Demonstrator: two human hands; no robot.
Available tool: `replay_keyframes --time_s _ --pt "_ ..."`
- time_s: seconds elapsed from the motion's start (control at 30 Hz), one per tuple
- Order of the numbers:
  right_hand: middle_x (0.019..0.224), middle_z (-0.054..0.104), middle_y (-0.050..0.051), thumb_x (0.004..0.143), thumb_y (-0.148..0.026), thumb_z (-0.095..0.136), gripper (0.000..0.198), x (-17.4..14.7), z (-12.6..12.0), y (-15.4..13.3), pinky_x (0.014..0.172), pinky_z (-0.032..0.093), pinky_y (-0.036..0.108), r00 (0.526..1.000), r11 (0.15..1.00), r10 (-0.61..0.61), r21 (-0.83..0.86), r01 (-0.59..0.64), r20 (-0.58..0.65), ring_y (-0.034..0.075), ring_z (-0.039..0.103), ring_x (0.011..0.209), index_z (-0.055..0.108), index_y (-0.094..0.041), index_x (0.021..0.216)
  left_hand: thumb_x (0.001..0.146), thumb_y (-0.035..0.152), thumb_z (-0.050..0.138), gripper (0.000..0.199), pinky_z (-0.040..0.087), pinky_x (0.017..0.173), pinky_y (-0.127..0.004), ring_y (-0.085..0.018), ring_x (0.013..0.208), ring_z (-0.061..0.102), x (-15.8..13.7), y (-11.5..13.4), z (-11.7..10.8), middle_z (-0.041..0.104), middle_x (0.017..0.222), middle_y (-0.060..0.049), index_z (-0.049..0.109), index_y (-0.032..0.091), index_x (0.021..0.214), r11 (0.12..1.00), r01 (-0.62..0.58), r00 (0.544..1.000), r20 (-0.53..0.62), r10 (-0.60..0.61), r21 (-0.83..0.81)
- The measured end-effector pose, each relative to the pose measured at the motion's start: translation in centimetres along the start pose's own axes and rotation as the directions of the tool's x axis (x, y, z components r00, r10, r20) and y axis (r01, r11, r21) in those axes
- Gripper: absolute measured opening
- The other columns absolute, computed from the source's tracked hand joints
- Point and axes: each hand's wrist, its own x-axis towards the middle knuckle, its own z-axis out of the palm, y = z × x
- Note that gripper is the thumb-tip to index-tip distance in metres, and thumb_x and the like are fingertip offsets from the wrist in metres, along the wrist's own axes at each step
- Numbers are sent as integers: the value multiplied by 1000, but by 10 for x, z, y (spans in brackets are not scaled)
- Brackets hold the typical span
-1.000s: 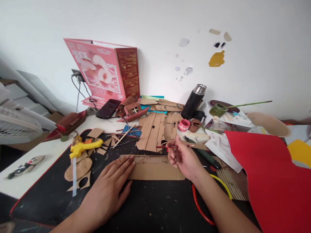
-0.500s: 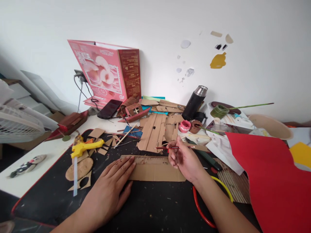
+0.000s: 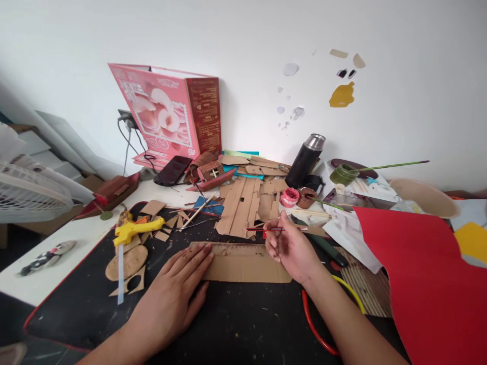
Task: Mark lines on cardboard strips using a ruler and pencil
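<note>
A strip of brown cardboard [image 3: 247,271] lies on the black mat in front of me. Along its far edge runs a see-through ruler [image 3: 234,249] with paint smudges. My left hand [image 3: 182,276] rests flat on the left end of both, its fingers stretched out. Over the right end, my right hand [image 3: 287,246] is closed around a thin dark red pencil [image 3: 256,229], which is held level above the cardboard. The thumb and palm hide part of the ruler's right end. Just beyond are flat cardboard pieces [image 3: 238,208].
A yellow glue gun [image 3: 133,230] and cardboard scraps lie left. At the back stand a pink box [image 3: 163,111], a phone [image 3: 173,170], small model boats [image 3: 211,175], paint jars [image 3: 289,197] and a black flask [image 3: 304,162]. Scissors [image 3: 306,309] and a red sheet [image 3: 429,284] are right.
The pencil and my right hand have shifted very slightly up and to the right. My left hand stays on the ruler. The whole view has moved a little.
</note>
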Motion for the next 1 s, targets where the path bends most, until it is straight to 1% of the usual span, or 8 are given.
replay_keyframes --time_s 0.1,0.3,0.47,0.63,0.7,0.77,0.9,1.0 --pt "52 58 -6 67 -80 99 67 -1 1 0 35 34 19 1000 1000 0 -7 0 7 10 55 41 82 -17 80 111 34 53 58 56 123 -49 -29 150 64 0 0 -1 63 167 -10 55 20 167 1000 -3 1000 1 3 -2" --pt "53 57 -6 64 -85 97 72 -3 1 -2 36 35 18 1000 1000 -6 -13 7 13 9 53 42 84 -16 81 110 31 54 55 54 124 -48 -29 153 62 3 3 -4 62 168 -11 58 17 163 1000 -7 1000 10 7 -11" --pt "52 56 -5 67 -74 103 62 -4 4 -3 36 35 18 1000 999 21 -42 -21 -9 10 53 41 84 -17 80 110 29 53 53 51 126 -49 -29 154 60 4 6 -7 62 168 -11 60 15 160 1000 6 1000 23 -6 -11" --pt "53 55 -5 66 -69 106 58 -5 6 -5 35 35 17 998 998 42 -45 -43 -38 10 53 41 84 -17 80 108 26 52 54 48 128 -48 -30 155 58 5 9 -9 60 169 -13 60 10 159 1000 -5 1000 24 5 8" --pt "53 55 -5 66 -69 106 57 -5 6 -6 35 36 17 997 997 57 -47 -60 -55 10 53 42 84 -17 80 108 26 52 54 46 130 -48 -30 156 57 6 10 -11 60 169 -13 60 9 159 1000 0 1000 25 0 2" --pt "53 54 -5 70 -70 103 57 -5 7 -6 35 37 18 995 996 67 -58 -71 -68 10 52 41 84 -18 79 108 25 52 53 43 132 -47 -29 158 56 7 12 -12 60 169 -14 61 9 158 1000 11 999 31 -11 -2" --pt "55 53 -4 74 -71 101 54 -5 5 -6 36 40 18 992 992 86 -89 -94 -87 11 51 43 83 -21 81 110 26 49 50 36 136 -46 -28 158 55 9 16 -12 62 167 -12 64 10 154 997 61 998 25 -60 -37" --pt "56 53 -4 76 -73 98 53 -5 3 -6 36 38 18 991 988 92 -118 -104 -101 10 50 43 84 -22 81 111 28 49 49 31 138 -43 -27 159 54 9 17 -11 64 166 -12 65 10 153 995 84 996 26 -83 -58"
